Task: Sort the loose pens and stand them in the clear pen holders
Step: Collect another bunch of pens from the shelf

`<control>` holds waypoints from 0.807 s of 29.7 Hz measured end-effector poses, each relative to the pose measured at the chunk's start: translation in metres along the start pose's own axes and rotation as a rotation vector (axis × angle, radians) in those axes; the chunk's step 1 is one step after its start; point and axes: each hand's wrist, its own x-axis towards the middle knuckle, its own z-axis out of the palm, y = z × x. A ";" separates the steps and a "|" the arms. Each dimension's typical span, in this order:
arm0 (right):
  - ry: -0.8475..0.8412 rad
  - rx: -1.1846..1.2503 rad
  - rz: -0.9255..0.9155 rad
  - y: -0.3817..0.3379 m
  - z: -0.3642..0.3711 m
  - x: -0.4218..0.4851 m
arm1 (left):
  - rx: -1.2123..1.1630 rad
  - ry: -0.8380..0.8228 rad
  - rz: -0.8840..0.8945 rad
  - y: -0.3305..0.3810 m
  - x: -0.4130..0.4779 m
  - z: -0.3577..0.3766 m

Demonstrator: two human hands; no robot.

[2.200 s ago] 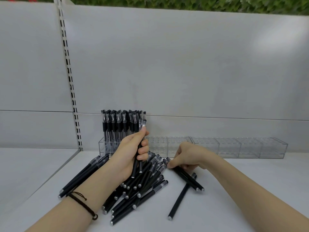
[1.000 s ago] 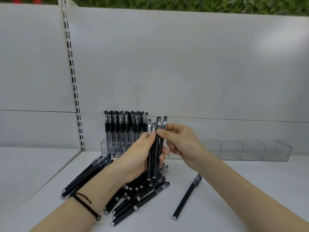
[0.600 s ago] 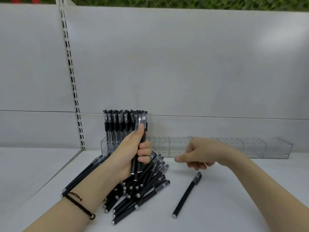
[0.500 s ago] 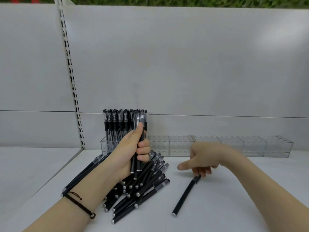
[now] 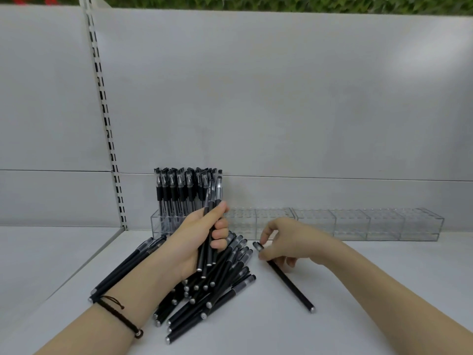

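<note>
Since half a second ago the right hand has closed on the lone pen and swung it round: its capped end, which pointed away to the right, now points up and to the left, and its silver tail end sits lower right on the white shelf. Thumb and forefinger pinch that pen just behind the cap, the other fingers loosely curled beneath; whether the capped end is lifted off the shelf or only touching it I cannot tell. The left hand, with a dark cord bracelet at the wrist, is wrapped round a small bundle of pens held upright, thumb along the front and fingers curled round the barrels, much as before. Under and just in front of that hand lies the loose pile of black pens, fanned out with the tail ends toward the camera, and a few more pens lie side by side to its left. Along the grey back panel runs a row of clear pen holders: the leftmost holder is packed with standing pens, caps up, and the other holders stretch away to the right with nothing dark showing in them. At left a slotted metal upright rises from the shelf
</note>
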 end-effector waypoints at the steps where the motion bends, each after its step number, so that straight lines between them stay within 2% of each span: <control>1: 0.009 0.106 -0.021 0.000 -0.002 0.001 | -0.008 -0.012 -0.012 0.000 0.000 0.000; 6: 0.042 0.794 -0.167 -0.017 -0.004 0.002 | 0.071 0.035 -0.018 0.003 -0.004 0.004; 8: 0.066 0.913 -0.198 -0.027 -0.002 0.004 | 0.104 0.021 -0.013 0.005 -0.005 0.006; 13: 0.201 0.801 -0.212 -0.046 0.006 0.015 | 0.137 -0.021 -0.049 0.011 -0.009 0.001; 15: 0.202 0.814 -0.215 -0.047 0.011 0.019 | 0.118 -0.050 -0.050 0.011 -0.006 -0.003; 17: 0.205 0.742 -0.204 -0.043 0.016 0.021 | 0.074 -0.010 -0.006 0.011 0.000 -0.009; 21: 0.136 0.268 -0.068 -0.025 0.021 0.019 | -0.089 0.184 0.134 0.021 0.006 -0.018; 24: 0.062 0.081 0.007 -0.019 0.027 0.019 | -0.139 0.249 0.154 0.024 0.010 -0.028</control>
